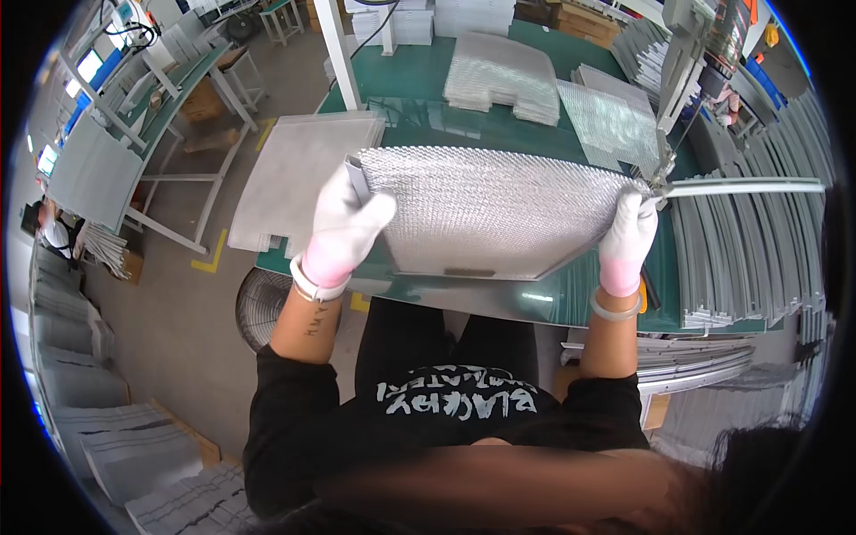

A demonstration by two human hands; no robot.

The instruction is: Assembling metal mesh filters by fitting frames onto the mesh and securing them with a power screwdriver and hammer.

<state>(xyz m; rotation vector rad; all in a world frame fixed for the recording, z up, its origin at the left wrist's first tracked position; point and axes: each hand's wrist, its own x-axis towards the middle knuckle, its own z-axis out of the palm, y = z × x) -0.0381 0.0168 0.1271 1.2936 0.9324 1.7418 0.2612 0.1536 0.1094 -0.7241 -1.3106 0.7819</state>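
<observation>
A silvery metal mesh panel (490,209) is held up, tilted, over the front of the green table (419,111). My left hand (346,223), in a white and pink glove, is closed on its left edge, where a short grey metal channel (358,176) sits. My right hand (629,232), gloved alike, pinches the panel's right edge by the upper corner. Just beyond that corner is the lower end of a bench machine (691,80). From there a long pale metal strip (749,187) runs right; whether it is joined to the panel I cannot tell.
Stacked mesh sheets (499,76) lie at the table's back, with flat pale sheets (303,169) at left. Many grey metal strips (749,259) are piled right. A black and orange tool (650,290) lies near my right wrist. A fan (261,308) stands below the left front edge.
</observation>
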